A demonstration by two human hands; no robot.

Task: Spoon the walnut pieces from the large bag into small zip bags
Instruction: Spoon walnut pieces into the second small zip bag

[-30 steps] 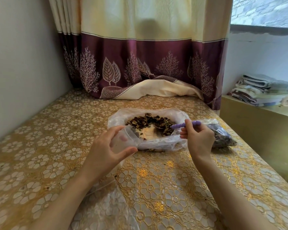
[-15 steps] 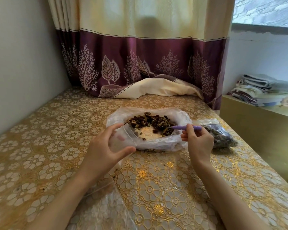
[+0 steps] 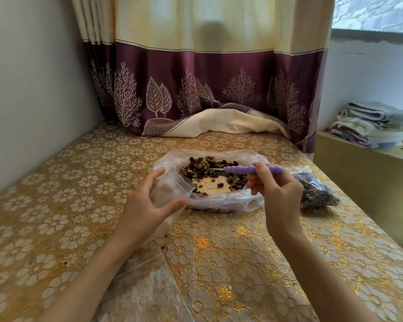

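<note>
The large clear bag (image 3: 221, 201) lies open on the gold flowered table, with dark walnut pieces (image 3: 203, 167) spread inside. My left hand (image 3: 149, 205) grips a small clear zip bag (image 3: 172, 189) and holds its mouth open at the large bag's left edge. My right hand (image 3: 277, 194) pinches the purple handle of a spoon (image 3: 251, 169). The spoon's metal bowl lies among the walnut pieces.
A small zip bag filled with walnuts (image 3: 316, 194) lies right of the large bag. More clear plastic bags (image 3: 149, 293) lie near the front edge between my arms. A curtain (image 3: 207, 89) hangs at the back. Folded towels (image 3: 372, 124) sit on a ledge at right.
My right hand has lifted a little and swung the spoon flatter, its bowl reaching further left into the walnuts. The left hand keeps holding the small bag open.
</note>
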